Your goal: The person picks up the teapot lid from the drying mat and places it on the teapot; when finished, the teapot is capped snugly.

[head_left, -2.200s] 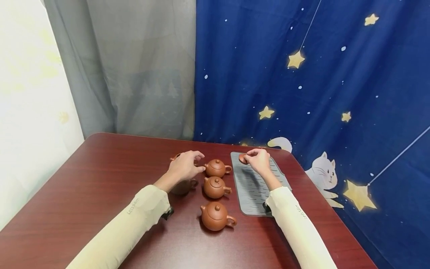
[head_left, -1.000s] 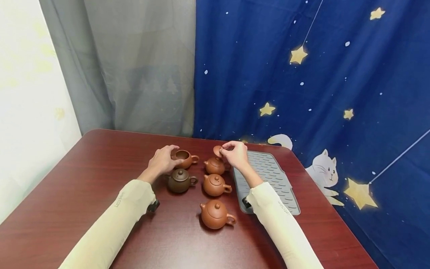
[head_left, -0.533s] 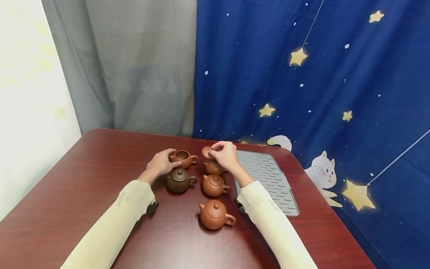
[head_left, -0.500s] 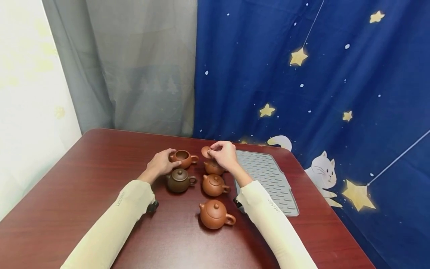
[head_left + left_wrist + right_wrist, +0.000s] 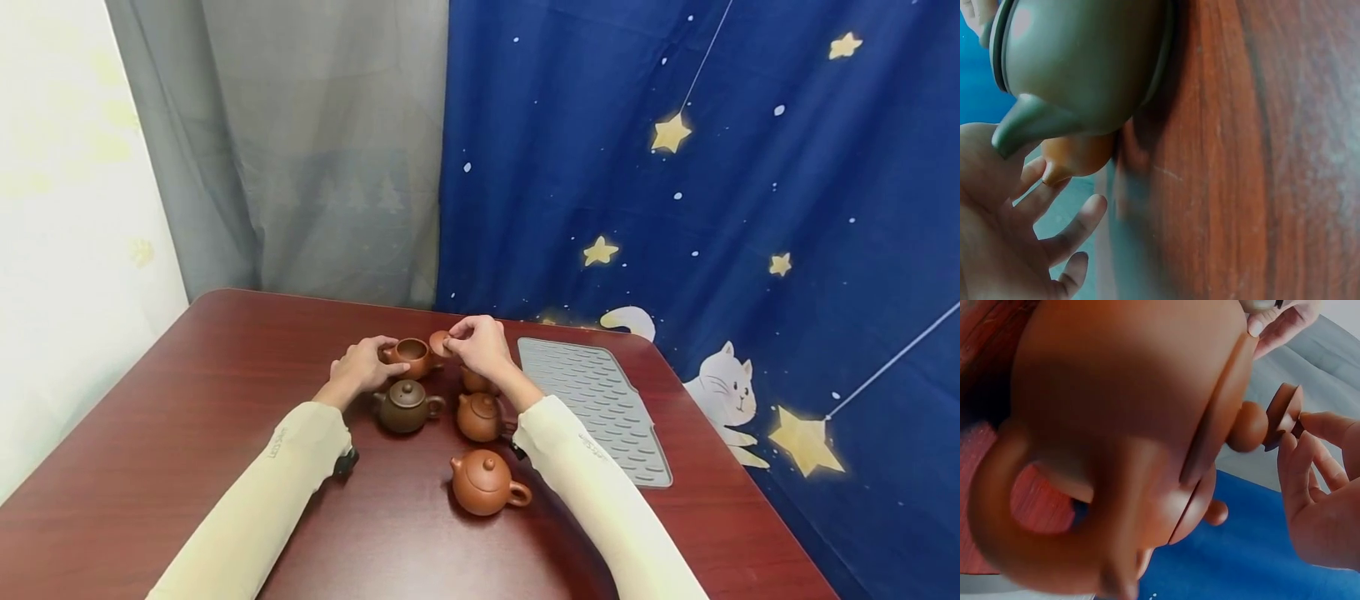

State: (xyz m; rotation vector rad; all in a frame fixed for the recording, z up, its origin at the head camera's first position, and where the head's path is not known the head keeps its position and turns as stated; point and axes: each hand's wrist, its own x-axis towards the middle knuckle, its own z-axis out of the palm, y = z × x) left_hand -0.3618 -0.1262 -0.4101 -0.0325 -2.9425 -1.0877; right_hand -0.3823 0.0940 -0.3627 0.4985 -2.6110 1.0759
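In the head view my left hand holds a lidless reddish-brown teapot at its spout side, thumb in front and fingers behind. In the left wrist view, the teapot's spout lies against the fingers, the outer ones spread. My right hand pinches a small round lid by its knob, tilted at the right of the open mouth. From the right wrist, the lid shows between thumb and fingertips. Just in front of the lidless pot sits a dark brown lidded teapot, close beside the left hand.
To the right, lidded reddish-brown teapots form a column: the far one partly behind my right hand, a middle one, and a near one. A grey ridged mat lies farther right on the red-brown table.
The right hand has carried the lid leftward from over the mat, past the far teapot, to the lidless pot. My left hand has drawn back left and taken hold of that pot.
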